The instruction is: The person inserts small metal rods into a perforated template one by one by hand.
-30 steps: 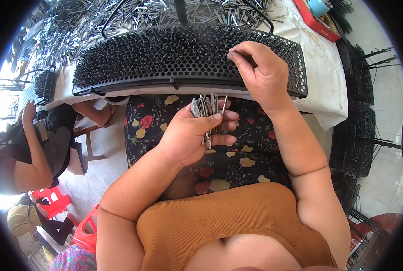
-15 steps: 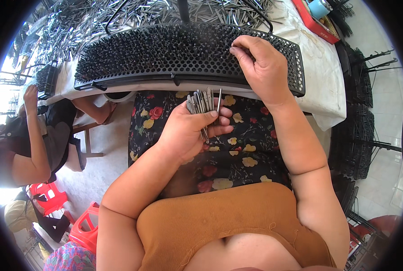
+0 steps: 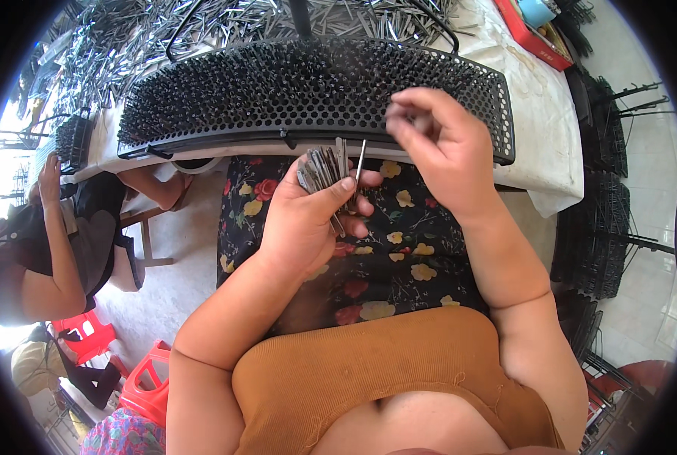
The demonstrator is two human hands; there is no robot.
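Just this side of the black perforated rack point(image 3: 331, 120), the person's left hand point(image 3: 299, 220) clamps a bundle of thin metal strips point(image 3: 323, 170) under its thumb; over the rack's right part, the right hand point(image 3: 451, 155) curls, too blurred to tell whether it pinches anything.

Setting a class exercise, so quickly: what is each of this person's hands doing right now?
Left hand: closed, holding a bundle of thin metal strips.
Right hand: fingers curled; blurred, so whether its grip holds anything cannot be told.
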